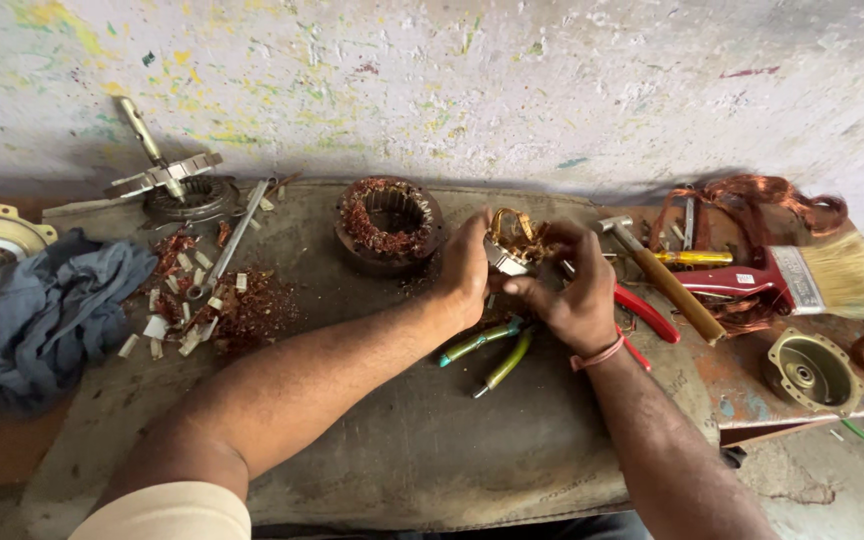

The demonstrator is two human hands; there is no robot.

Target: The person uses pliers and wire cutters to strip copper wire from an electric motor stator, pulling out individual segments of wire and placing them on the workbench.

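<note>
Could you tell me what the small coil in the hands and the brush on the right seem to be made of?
The coil held between the left hand and right hand looks like bare copper wire: shiny orange-gold strands. The brush seems to have a red glossy handle, probably painted wood or plastic, a silvery metal band, and pale straw-coloured bristles.

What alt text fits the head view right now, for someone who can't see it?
The left hand and right hand together hold a small copper wire coil above a worn mat. Nearby lie a motor stator, green-handled pliers, a hammer and a paintbrush.
</note>
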